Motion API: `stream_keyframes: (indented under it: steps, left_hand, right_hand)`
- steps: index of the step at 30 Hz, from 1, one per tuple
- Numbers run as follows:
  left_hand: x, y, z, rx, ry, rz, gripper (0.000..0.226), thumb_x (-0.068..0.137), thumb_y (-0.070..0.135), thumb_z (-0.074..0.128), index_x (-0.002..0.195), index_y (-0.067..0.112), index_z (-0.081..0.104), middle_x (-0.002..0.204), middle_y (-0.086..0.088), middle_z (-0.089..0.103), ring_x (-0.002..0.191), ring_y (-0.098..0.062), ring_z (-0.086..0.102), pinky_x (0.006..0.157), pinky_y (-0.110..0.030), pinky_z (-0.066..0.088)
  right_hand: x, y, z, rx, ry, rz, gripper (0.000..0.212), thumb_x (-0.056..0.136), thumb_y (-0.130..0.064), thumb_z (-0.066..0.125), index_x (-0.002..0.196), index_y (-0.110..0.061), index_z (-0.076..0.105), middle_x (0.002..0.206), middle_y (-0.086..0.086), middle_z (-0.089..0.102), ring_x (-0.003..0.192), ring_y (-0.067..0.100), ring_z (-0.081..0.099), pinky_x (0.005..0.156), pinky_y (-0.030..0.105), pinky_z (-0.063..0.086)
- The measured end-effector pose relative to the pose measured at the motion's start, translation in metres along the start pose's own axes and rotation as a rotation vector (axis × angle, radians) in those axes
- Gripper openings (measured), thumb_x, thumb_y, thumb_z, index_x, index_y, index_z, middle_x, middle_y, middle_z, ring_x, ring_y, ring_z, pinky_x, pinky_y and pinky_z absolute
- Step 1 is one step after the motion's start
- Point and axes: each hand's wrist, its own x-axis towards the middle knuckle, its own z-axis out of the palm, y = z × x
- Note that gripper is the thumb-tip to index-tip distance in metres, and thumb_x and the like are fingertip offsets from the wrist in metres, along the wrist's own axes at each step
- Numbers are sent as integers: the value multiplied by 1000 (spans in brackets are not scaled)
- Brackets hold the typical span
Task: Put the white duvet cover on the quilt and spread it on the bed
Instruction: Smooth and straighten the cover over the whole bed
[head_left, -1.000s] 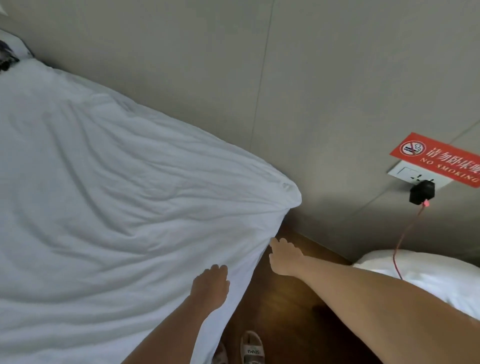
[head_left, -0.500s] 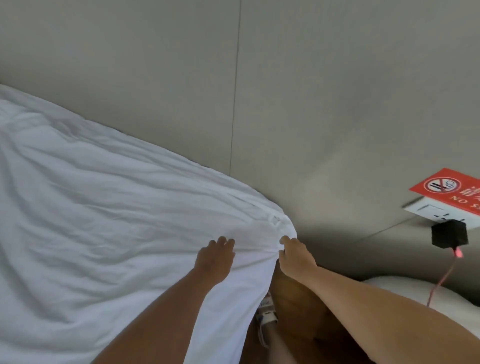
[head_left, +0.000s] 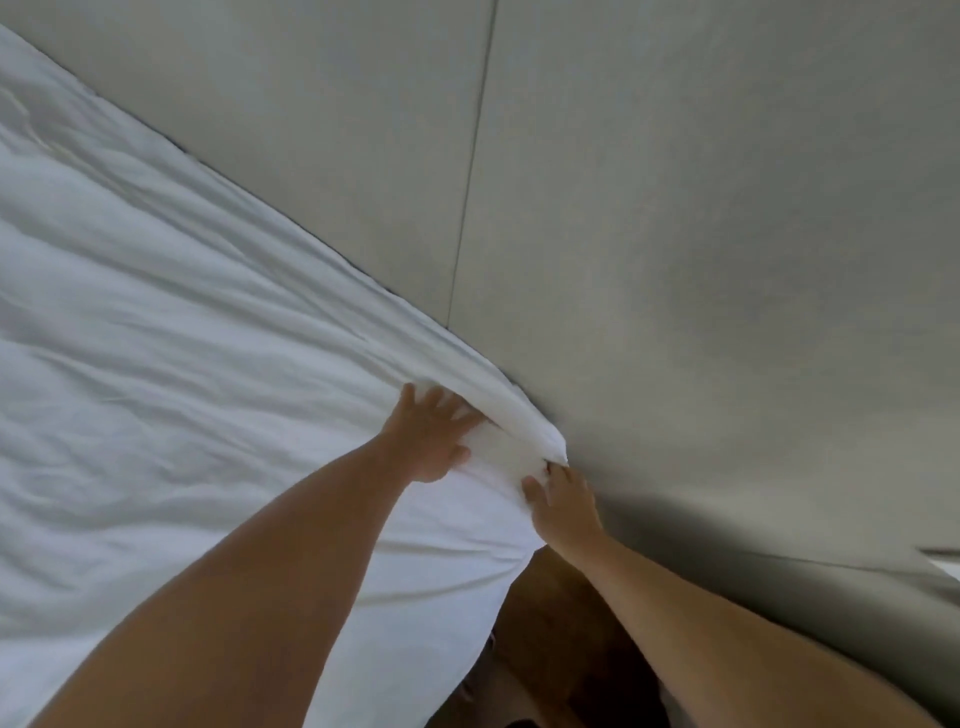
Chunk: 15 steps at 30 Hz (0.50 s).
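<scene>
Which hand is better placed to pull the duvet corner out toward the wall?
Probably the right hand: it pinches the duvet at its corner by the wall. The left hand lies flat, further in.

A bedroom is shown: a bed (head_left: 156, 364) covered in white bedding is set against a plain grey panelled wall (head_left: 675, 208), and a brown wooden floor (head_left: 561, 623) is seen beside it.

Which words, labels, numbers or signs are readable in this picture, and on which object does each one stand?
None: no text appears in the current picture.
The white duvet cover, the grey wall and the wooden floor are all plain.
</scene>
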Motion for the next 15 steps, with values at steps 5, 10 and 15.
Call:
stream_keyframes:
  steps: [5, 10, 15]
  left_hand:
    - [26, -7, -7, 46, 59, 179, 95, 69, 80, 59, 151, 41, 30, 148, 1, 43, 135, -28, 39, 112, -49, 26]
    - [10, 2, -14, 23, -92, 248, 49, 90, 67, 56, 114, 24, 56, 103, 3, 66, 102, -23, 63, 94, -35, 40]
    - [-16, -2, -31, -219, -193, 214, 43, 99, 62, 43, 106, 22, 59, 99, 14, 57, 110, -21, 59, 89, -35, 43]
  right_hand:
    - [16, 7, -7, 55, -138, 71, 116, 63, -85, 54, 151, -13, 34, 146, 5, 45, 133, 30, 48, 106, 44, 47]
    - [-9, 10, -25, -124, -189, -143, 58, 87, -54, 66, 132, -18, 57, 122, -2, 66, 112, 23, 62, 91, 33, 51]
    - [-38, 30, -61, 1016, -669, -27, 40, 97, -26, 66, 135, -12, 62, 131, 12, 67, 124, 33, 62, 106, 48, 47]
